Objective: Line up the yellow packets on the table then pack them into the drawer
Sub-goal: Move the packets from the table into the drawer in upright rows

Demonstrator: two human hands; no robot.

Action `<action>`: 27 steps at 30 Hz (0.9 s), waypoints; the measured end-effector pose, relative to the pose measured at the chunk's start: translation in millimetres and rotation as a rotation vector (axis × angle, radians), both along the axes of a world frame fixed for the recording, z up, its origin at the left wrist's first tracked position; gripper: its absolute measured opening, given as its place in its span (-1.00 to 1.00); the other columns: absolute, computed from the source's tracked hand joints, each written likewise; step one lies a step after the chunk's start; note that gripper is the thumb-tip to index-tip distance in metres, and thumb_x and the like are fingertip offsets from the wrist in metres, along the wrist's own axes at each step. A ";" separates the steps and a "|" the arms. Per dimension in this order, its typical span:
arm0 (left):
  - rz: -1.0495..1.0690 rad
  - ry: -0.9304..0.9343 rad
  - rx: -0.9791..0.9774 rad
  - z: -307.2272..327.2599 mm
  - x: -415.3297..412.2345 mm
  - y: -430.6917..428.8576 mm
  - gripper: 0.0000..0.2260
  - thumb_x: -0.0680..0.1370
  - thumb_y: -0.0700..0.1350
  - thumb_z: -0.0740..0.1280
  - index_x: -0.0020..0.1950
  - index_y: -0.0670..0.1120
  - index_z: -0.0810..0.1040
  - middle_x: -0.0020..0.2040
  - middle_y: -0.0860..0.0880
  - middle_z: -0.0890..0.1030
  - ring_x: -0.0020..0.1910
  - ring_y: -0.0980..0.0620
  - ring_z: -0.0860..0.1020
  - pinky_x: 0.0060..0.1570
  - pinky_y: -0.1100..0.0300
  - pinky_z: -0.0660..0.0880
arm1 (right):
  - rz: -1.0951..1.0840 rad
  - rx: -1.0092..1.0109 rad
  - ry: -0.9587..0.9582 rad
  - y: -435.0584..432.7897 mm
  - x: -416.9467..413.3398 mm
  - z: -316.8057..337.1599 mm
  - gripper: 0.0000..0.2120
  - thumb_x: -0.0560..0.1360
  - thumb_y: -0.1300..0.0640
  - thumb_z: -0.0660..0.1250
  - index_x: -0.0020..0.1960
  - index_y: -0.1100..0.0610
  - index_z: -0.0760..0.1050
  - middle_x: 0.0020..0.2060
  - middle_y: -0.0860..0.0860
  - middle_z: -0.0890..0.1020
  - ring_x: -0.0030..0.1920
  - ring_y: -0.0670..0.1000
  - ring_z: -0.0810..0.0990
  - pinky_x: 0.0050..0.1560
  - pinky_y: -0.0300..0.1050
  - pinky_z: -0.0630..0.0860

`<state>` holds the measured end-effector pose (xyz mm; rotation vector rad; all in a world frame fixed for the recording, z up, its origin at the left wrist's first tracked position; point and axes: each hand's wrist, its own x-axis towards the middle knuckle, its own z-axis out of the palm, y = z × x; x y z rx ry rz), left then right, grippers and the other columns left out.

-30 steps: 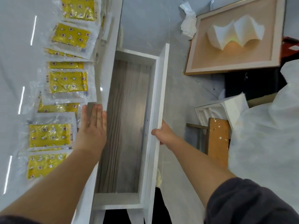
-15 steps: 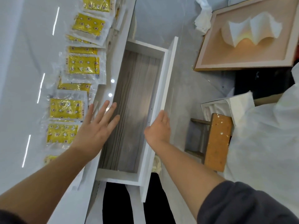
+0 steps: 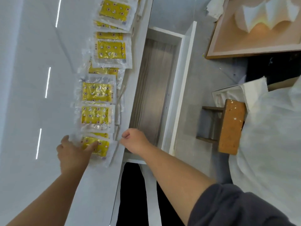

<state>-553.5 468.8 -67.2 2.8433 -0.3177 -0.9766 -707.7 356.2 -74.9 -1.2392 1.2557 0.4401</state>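
left hand and right hand have both left the spots they held half a second ago, when they hovered spread flat over the near end of the open drawer; now the left hand rests on the nearest yellow packet, thumb across its printed yellow face and fingers at the left edge of its clear wrap, though blur hides whether it grips or only presses; the right hand, which had its palm by the drawer's front panel, is now curled into a loose fist beside the table edge above the drawer's near corner, with nothing seen in it; the row of yellow packets lies along the right edge of the glossy white table, each a flat yellow rectangle with small dark dots sealed in crinkled clear plastic, several overlapping and slightly askew; the long white drawer stands pulled out just right of the table, its bottom a grey wood grain, and no packet lies in the part that shows; a dark grey sleeve covers the right upper arm; well to the right stand a paint-flecked wooden stool and crumpled white sheeting.
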 end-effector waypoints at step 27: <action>-0.094 0.289 0.051 55.2 46.5 25.4 -0.70 0.41 0.02 0.52 -0.13 -0.15 0.51 -0.14 -0.12 0.58 -0.12 -0.16 0.55 -0.06 0.00 0.51 | 0.095 -0.103 0.050 41.5 18.7 36.3 -0.67 0.52 0.17 0.23 0.28 0.07 0.40 0.07 0.03 0.56 0.04 0.04 0.54 0.08 -0.02 0.53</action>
